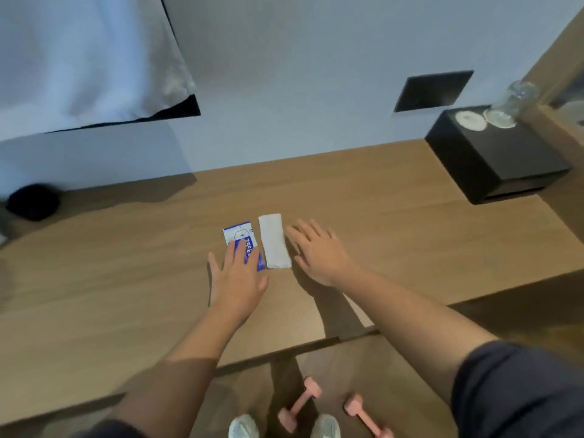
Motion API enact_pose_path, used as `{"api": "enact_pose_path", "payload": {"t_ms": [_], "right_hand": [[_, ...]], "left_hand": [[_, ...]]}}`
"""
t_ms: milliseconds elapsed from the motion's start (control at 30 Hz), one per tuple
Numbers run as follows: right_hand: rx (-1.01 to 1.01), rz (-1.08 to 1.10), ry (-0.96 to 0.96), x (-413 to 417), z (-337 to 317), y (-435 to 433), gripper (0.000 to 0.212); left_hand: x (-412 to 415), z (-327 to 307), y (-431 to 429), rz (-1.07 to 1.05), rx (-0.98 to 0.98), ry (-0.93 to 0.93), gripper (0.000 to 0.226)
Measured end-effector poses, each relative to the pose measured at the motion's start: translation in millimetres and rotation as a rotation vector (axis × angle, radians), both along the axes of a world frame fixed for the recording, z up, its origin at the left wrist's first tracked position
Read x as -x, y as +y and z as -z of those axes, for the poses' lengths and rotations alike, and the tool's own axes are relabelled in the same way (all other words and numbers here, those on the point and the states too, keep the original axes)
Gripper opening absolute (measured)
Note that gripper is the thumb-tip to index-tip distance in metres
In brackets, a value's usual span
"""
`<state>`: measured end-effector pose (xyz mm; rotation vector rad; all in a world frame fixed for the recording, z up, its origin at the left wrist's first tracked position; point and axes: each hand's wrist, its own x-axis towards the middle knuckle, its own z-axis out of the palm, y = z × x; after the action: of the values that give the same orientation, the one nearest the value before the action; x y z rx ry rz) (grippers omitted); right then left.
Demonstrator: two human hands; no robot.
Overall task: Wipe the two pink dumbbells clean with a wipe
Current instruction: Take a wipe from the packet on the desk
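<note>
Matt wood-grain desk (pixel 410 235), smooth and light brown, with floor (pixel 363 368) below in similar wood. White, soft, faintly textured fabric-like wipe (pixel 274 241) beside a glossy blue-and-white printed packet (pixel 241 237), foil or plastic; matt black box (pixel 493 159) carrying clear glass (pixel 513 101) and pale round coasters (pixel 470 121), material unclear. Smooth matt pink coating on dumbbells (pixel 298 404), dark cloth sleeve (pixel 518 390), white draped curtain (pixel 85 58), flat painted wall (pixel 300 74).
</note>
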<state>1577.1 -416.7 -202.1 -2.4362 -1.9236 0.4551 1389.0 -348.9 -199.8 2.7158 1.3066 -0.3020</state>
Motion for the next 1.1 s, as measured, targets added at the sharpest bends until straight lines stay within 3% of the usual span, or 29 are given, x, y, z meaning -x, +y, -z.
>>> {"api": "enact_pose_path", "payload": {"t_ms": [300, 467, 567, 633, 700, 833, 933, 1100], "right_hand": [[-0.021, -0.190, -0.031, -6, 25, 65, 0.052], [-0.158, -0.144, -0.057, -11, 36, 59, 0.037], [-0.220, -0.099, -0.088, -18, 36, 47, 0.025], [-0.240, -0.039, -0.018, -23, 31, 36, 0.020], [-0.257, 0.023, 0.149, -27, 21, 22, 0.021], [-0.304, 0.162, 0.579, -25, -12, -15, 0.032], [-0.242, 0.244, 0.885, -16, -42, -46, 0.040], [-0.083, 0.178, 0.953, 11, -69, -102, 0.040]], "left_hand": [[-31, 32, 8, 0.002, -0.146, -0.058, 0.041], [-38, 33, 12, 0.046, -0.194, -0.074, 0.023], [-43, 29, 7, 0.053, -0.157, -0.174, 0.019], [-44, 25, 2, 0.054, -0.128, -0.356, 0.013], [-44, 20, -5, -0.015, -0.020, -0.588, 0.007], [-37, -10, -32, -0.490, 0.588, -1.014, 0.011], [-21, -33, -55, -0.681, 0.805, -1.145, 0.024], [11, -65, -99, -0.796, 0.995, -1.254, 0.023]]}}
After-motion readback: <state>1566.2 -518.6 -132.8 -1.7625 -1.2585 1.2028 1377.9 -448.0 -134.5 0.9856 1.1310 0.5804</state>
